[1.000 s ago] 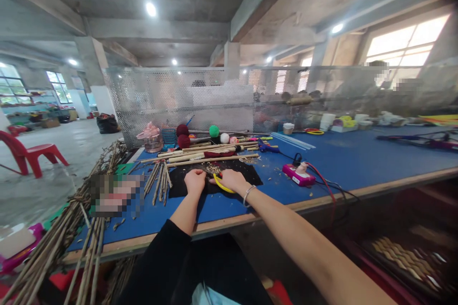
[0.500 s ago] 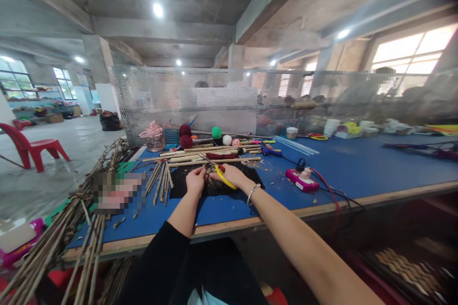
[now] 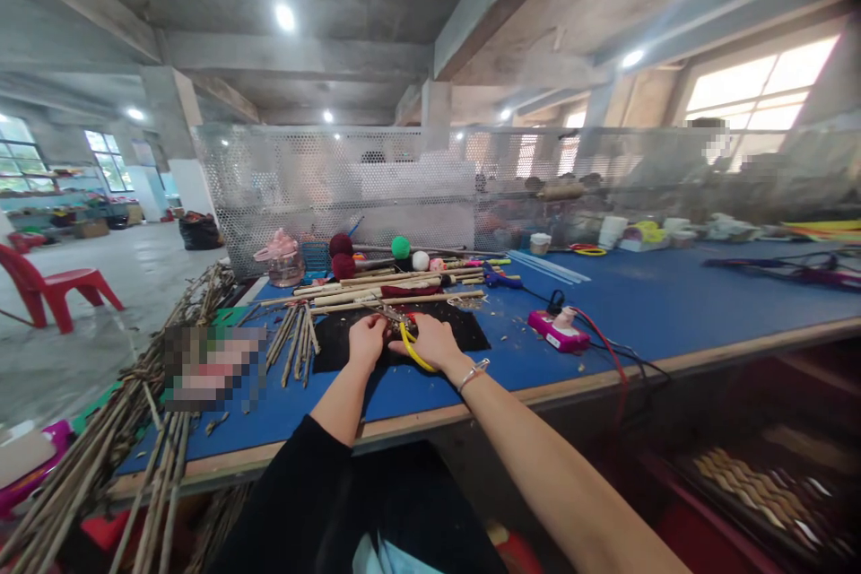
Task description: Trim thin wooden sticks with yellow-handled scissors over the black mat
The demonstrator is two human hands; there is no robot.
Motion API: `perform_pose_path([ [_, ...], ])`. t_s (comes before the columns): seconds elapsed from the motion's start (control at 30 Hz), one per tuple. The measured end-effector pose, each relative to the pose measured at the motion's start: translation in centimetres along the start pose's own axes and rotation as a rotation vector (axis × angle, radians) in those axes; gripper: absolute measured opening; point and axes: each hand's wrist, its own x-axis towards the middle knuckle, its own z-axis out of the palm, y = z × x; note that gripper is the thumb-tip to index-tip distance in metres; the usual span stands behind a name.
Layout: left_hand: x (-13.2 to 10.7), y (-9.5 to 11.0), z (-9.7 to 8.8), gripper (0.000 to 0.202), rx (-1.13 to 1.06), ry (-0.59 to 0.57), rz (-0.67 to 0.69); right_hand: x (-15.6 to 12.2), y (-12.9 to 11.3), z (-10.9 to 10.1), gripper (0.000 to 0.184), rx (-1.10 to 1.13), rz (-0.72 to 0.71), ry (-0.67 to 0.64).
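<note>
Over a flat black mat (image 3: 472, 329), the right hand (image 3: 434, 343) gripped a metal tool with a curved yellow handle (image 3: 410, 348). Whether the left hand (image 3: 367, 339), just beside, held anything was unclear.

A long blue-topped table (image 3: 646, 296) with a wooden edge carries a black cloth (image 3: 465, 329) near its front, short sticks (image 3: 294, 345) fanned just left of it. Longer poles (image 3: 437, 298) lie crosswise behind the cloth, a magenta power strip (image 3: 557, 334) to its right, pale blue strips (image 3: 548, 266) farther back.
</note>
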Motion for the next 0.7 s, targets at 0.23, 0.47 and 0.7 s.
perform_pose_path([
  [0.23, -0.29, 0.48, -0.16, 0.022, 0.203, -0.001, 0.096, -0.30, -0.20, -0.25, 0.059, 0.034, -0.002, 0.006],
  [0.47, -0.60, 0.84, 0.14, 0.021, 0.146, -0.014, 0.084, -0.46, -0.39, -0.41, 0.057, 0.046, -0.013, 0.015],
  [0.7, -0.58, 0.99, -0.23, 0.022, 0.455, 0.010, 0.178, -0.44, -0.30, -0.28, 0.060, -0.015, -0.018, 0.046],
])
